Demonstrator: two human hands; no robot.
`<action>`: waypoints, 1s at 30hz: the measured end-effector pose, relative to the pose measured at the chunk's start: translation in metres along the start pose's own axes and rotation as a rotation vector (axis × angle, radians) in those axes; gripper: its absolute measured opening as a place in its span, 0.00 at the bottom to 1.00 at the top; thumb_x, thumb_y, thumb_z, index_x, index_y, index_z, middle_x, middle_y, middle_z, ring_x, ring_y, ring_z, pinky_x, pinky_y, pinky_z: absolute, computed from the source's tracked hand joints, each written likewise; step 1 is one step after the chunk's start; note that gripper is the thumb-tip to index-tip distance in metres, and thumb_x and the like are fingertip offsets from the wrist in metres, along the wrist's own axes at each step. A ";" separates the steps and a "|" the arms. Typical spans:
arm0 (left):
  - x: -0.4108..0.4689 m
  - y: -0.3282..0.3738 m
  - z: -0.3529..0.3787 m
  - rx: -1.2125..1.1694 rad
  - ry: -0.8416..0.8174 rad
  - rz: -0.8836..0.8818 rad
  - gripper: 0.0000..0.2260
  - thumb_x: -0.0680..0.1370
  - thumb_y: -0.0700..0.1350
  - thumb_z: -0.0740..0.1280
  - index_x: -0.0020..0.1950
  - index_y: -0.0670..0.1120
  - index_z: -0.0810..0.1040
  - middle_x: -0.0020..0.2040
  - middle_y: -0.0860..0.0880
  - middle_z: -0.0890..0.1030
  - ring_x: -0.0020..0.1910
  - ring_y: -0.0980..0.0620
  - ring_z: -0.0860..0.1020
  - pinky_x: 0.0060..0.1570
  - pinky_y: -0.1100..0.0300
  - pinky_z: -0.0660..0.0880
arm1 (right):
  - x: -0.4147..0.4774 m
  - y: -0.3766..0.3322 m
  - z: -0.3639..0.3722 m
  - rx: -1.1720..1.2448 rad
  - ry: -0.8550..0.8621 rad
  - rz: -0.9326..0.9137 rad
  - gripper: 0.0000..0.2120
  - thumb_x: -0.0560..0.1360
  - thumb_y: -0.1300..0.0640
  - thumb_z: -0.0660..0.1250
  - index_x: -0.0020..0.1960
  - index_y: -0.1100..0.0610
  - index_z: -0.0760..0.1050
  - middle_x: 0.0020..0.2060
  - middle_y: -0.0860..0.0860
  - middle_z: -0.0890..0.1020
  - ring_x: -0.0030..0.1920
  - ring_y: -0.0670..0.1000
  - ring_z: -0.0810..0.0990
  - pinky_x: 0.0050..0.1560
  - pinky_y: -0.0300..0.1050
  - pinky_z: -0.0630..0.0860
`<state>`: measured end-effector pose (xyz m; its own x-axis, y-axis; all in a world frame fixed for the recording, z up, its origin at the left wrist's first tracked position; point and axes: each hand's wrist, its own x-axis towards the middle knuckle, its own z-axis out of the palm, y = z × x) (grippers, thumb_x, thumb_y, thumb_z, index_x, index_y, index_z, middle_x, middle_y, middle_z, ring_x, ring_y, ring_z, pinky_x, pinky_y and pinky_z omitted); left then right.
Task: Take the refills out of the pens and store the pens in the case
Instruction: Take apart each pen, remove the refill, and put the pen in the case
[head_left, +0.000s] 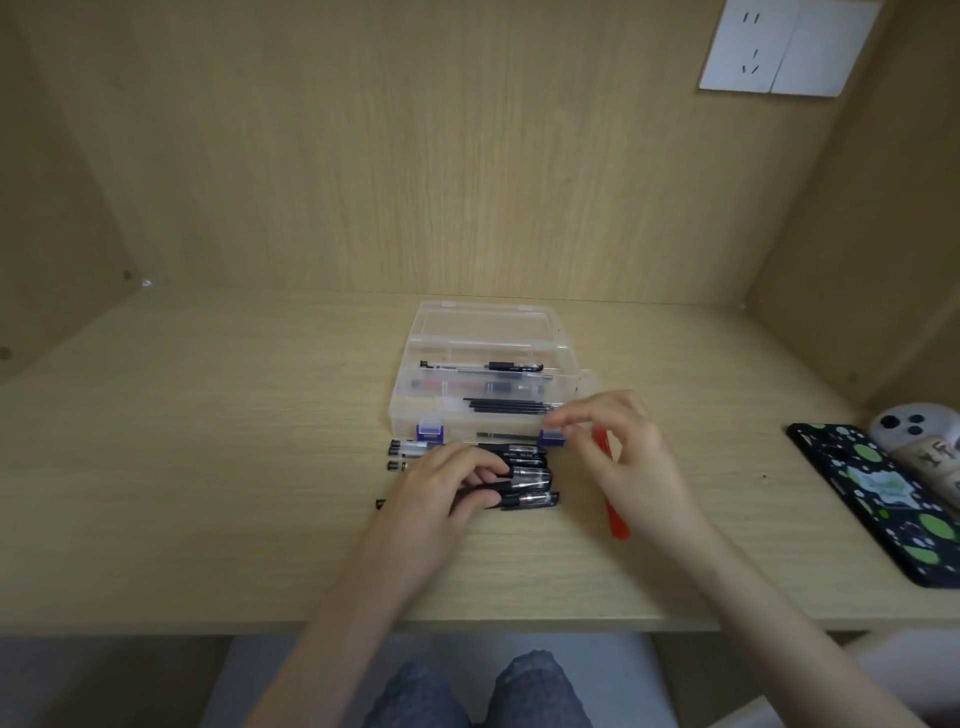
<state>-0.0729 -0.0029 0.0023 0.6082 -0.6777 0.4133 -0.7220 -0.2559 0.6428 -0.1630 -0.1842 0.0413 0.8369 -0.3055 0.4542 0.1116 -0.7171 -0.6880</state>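
A clear plastic case (402, 410) with blue latches lies open in the middle of the desk. Inside it are a black pen (483, 367), a reddish pen (467, 387) and a few thin black refills (506, 405). Several black pens (527, 475) lie in a pile right in front of the case. My left hand (441, 488) rests on that pile with its fingers curled around one black pen. My right hand (628, 457) hovers by the case's right blue latch (550, 436), fingers apart and holding nothing. A red plastic stick (615, 514) lies on the desk under it.
A phone in a black and green case (883, 499) lies at the desk's right edge, with a white phone (919, 431) behind it. Wooden walls close in the back and both sides. A wall socket (779, 47) is at the upper right. My knees show below the desk's front edge (208, 618).
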 end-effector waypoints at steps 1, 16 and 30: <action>0.000 -0.001 0.000 -0.003 -0.001 0.010 0.11 0.73 0.39 0.71 0.52 0.51 0.79 0.46 0.62 0.75 0.47 0.62 0.75 0.50 0.70 0.69 | -0.007 0.001 0.002 -0.016 -0.023 -0.017 0.11 0.74 0.64 0.67 0.48 0.49 0.81 0.45 0.43 0.80 0.54 0.40 0.71 0.56 0.27 0.63; -0.008 0.014 -0.006 0.148 0.094 0.192 0.12 0.78 0.52 0.60 0.58 0.51 0.77 0.52 0.58 0.77 0.51 0.62 0.75 0.52 0.68 0.70 | -0.033 -0.015 0.018 0.210 -0.032 0.101 0.09 0.70 0.61 0.73 0.46 0.49 0.81 0.42 0.46 0.82 0.45 0.45 0.78 0.49 0.30 0.69; -0.009 0.017 -0.011 0.291 0.151 0.225 0.13 0.78 0.60 0.59 0.52 0.58 0.80 0.39 0.59 0.80 0.35 0.61 0.77 0.30 0.62 0.74 | -0.040 -0.020 0.018 0.236 0.009 0.054 0.10 0.69 0.62 0.73 0.43 0.48 0.80 0.41 0.44 0.80 0.43 0.44 0.77 0.47 0.30 0.70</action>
<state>-0.0869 0.0066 0.0170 0.4499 -0.6360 0.6270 -0.8930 -0.3120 0.3243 -0.1890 -0.1464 0.0264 0.8403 -0.3456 0.4177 0.1901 -0.5337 -0.8240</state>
